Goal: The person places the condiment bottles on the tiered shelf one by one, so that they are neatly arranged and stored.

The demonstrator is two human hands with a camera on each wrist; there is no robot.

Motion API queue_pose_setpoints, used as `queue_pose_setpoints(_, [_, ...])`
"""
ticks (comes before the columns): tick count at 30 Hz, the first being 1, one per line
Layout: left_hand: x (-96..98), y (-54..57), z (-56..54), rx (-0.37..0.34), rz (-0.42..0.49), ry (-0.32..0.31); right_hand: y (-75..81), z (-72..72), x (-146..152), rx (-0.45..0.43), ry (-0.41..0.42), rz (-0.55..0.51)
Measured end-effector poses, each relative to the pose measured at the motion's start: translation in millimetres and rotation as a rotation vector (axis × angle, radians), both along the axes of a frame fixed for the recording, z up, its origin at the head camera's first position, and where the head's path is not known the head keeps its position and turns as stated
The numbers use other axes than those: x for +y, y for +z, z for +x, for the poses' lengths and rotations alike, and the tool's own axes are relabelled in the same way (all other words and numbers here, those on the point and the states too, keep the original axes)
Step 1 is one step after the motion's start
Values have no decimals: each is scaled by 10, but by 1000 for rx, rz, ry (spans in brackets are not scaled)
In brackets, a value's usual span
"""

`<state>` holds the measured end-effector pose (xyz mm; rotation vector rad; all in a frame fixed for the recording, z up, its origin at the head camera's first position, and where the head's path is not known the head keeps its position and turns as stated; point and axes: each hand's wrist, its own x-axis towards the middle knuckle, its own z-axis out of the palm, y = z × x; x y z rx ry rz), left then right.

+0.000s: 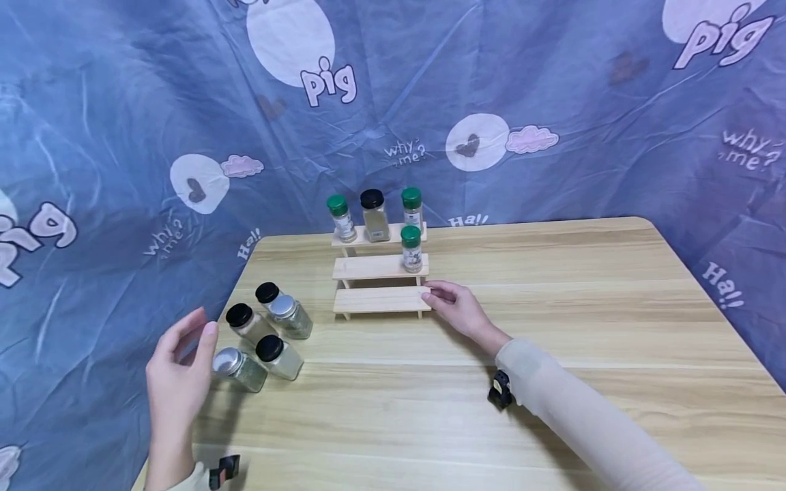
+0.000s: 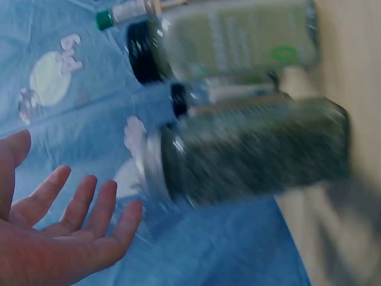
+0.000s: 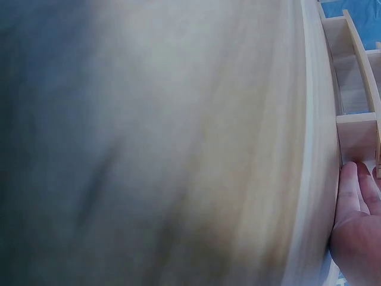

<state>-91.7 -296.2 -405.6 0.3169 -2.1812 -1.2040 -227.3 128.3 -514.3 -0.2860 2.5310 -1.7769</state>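
A three-step wooden rack [image 1: 374,300] stands at the back of the table. My right hand [image 1: 457,310] pinches the right end of its lowest step, thumb over the top. In the right wrist view the fingers [image 3: 350,179] lie against the rack's end leg [image 3: 357,137]. My left hand [image 1: 181,372] is raised beside a group of spice jars, fingers apart and holding nothing. Nearest to it is a silver-capped jar of green herbs [image 1: 248,372], which looms beside the open fingers in the left wrist view [image 2: 256,152]. A black-capped jar of pale powder [image 1: 284,360] stands alongside.
Further black-capped jars [image 1: 252,326] and a second silver-capped jar [image 1: 295,319] stand behind. On the top step are two green-capped bottles [image 1: 344,225] and a black-capped jar [image 1: 376,221]; another green-capped bottle [image 1: 412,252] is on the middle step. Blue printed cloth [image 1: 393,102] hangs behind.
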Motion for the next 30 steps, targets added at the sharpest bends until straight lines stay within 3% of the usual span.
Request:
queue_pose_setpoints(3, [-82, -102, 58, -46, 23, 15, 4, 5, 21, -11, -5, -1])
queue_pose_setpoints(7, [-143, -229, 103, -154, 60, -16, 11, 11, 32, -12, 2, -1])
queue_pose_setpoints(11, [-193, -336, 134, -277, 35, -92, 19, 8, 17, -8, 10, -6])
queue_pose_setpoints(17, [-239, -454, 146, -368, -43, -253, 7, 7, 9, -6, 11, -9])
queue_pose_setpoints(22, [-270, -479, 166, -466, -63, -305, 5, 8, 12, -12, 7, -6])
queue_pose_setpoints(30, [-337, -580, 203, -493, -132, -353, -4, 7, 17, -7, 8, -7])
